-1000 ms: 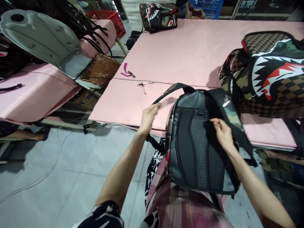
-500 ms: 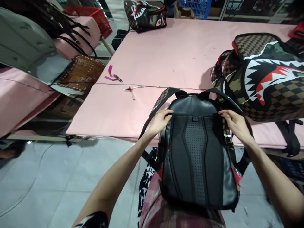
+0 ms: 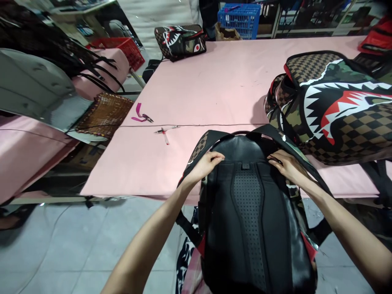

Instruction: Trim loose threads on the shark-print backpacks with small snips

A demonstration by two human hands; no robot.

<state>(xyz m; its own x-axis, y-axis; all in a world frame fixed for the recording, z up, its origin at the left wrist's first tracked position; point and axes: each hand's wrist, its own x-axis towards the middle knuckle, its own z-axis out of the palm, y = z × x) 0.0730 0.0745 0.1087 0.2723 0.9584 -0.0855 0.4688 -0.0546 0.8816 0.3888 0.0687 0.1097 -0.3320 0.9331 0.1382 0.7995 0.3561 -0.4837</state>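
A black backpack [image 3: 277, 228] leans upright against the table's near edge, its padded back panel facing me. A perforated strip runs down the panel's middle, and both shoulder straps [image 3: 200, 147] spread out to the sides. My left hand [image 3: 208, 164] is closed in a pinch at the panel's upper left edge. At the upper right, my right hand [image 3: 284, 163] has its fingers closed on the same panel edge, reaching in under the strap. The backpack's patterned front faces away and is mostly hidden.
Patterned shark-mouth bags [image 3: 343, 106] lie to the right on the pink table [image 3: 226, 90]; another bag [image 3: 180, 42] is at the far edge. Pens [image 3: 165, 135] and small snips with a pink ribbon [image 3: 143, 117] lie left. A grey chair [image 3: 33, 87] stands beyond the gap.
My right hand has shifted inward along the panel's top edge. The backpack looks nearer and tilted back slightly. My view has tipped up, so the table sits lower in it.
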